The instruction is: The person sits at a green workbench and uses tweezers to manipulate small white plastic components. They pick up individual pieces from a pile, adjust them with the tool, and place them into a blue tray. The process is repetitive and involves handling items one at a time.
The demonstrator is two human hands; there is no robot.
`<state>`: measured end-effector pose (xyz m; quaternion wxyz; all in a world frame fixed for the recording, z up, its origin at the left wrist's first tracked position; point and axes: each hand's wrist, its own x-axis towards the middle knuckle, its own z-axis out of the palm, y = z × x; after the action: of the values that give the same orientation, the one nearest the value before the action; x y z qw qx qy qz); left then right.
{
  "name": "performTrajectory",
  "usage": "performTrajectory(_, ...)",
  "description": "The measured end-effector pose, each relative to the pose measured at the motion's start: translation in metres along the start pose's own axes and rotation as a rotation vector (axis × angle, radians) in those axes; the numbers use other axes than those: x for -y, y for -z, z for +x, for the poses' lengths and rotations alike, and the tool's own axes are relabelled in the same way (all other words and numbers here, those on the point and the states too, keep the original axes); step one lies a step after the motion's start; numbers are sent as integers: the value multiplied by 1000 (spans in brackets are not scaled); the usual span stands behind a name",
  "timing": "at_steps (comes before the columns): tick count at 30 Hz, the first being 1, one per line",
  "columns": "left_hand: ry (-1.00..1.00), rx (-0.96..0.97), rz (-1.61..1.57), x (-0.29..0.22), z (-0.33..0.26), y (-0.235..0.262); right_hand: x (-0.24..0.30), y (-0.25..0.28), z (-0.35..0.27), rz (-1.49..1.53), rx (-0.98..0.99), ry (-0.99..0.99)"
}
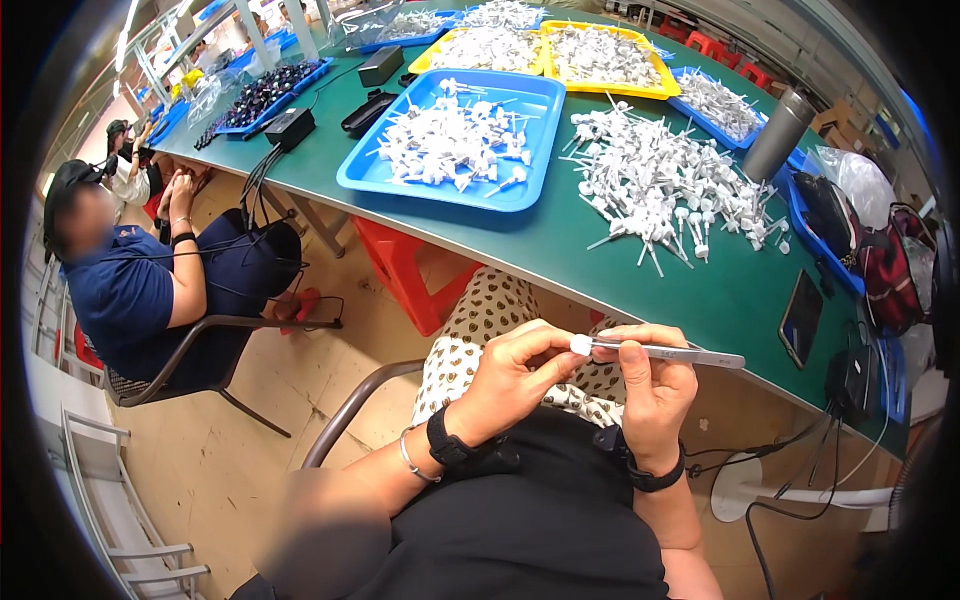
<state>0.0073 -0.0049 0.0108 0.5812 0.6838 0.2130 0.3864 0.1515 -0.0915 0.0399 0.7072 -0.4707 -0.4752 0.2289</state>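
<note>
Above my lap, just off the table's front edge, my left hand [500,385] pinches a small white plastic piece [581,344] between thumb and fingertips. My right hand [658,400] grips metal tweezers [695,355], their tips pointing left at the white piece. Whether the tips touch or enter it is too small to tell. Beyond my hands, a heap of loose white plastic pieces with thin stems [660,180] lies on the green table [610,295]. To its left, a blue tray [537,105] holds more of these pieces.
Yellow trays [655,88] of white parts stand farther back. At the right are a grey bottle [780,136], a phone [800,318], bags [890,270] and cables. A seated person [150,260] is on the left, near a red stool [405,270].
</note>
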Motion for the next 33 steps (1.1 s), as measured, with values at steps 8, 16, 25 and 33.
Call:
performTrajectory(8,70,-27,-38,8,-4,0,-6,-5,-2,-58,12,14)
performTrajectory(16,-37,-64,25,12,-4,-2,-9,-4,-3,-161,77,18)
performTrajectory(25,-200,-98,240,16,-4,0,-12,-8,-3,-185,31,27)
performTrajectory(33,-213,-118,317,17,-4,1,-12,-8,-2,-162,28,7)
